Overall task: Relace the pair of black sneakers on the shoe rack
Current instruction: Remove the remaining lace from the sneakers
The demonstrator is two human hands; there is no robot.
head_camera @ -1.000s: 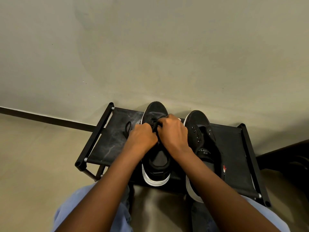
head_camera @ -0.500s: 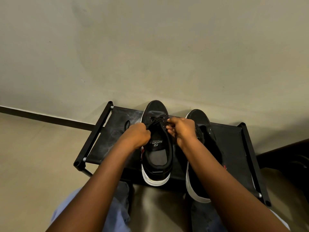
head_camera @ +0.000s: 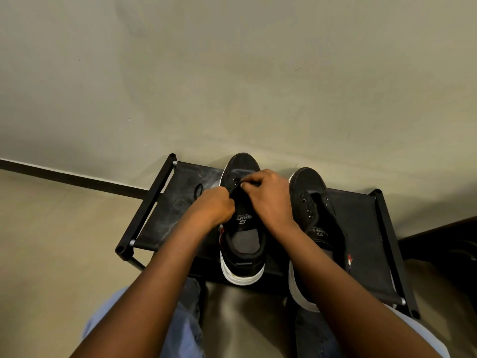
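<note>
A black canvas left sneaker (head_camera: pixel 242 250) with a white sole and its matching right sneaker (head_camera: pixel 308 188) stand side by side on the black fabric-shelved shoe rack (head_camera: pixel 175 215). Their long axes run front to back, with toes at the beige wall (head_camera: pixel 232 73) and heels toward the person. The right hand (head_camera: pixel 268 196) pinches the thin black lace (head_camera: pixel 198 189) at the left sneaker's toe-end eyelets. The left hand (head_camera: pixel 214 206) is fisted on the lace at the sneaker's left edge, and a loop trails onto the shelf. The hands hide most of the eyelets, and the right forearm covers the right sneaker's heel.

Single head view, wide-angle, facing forward-down, close above shoe rack (head_camera: pixel 361 228).
</note>
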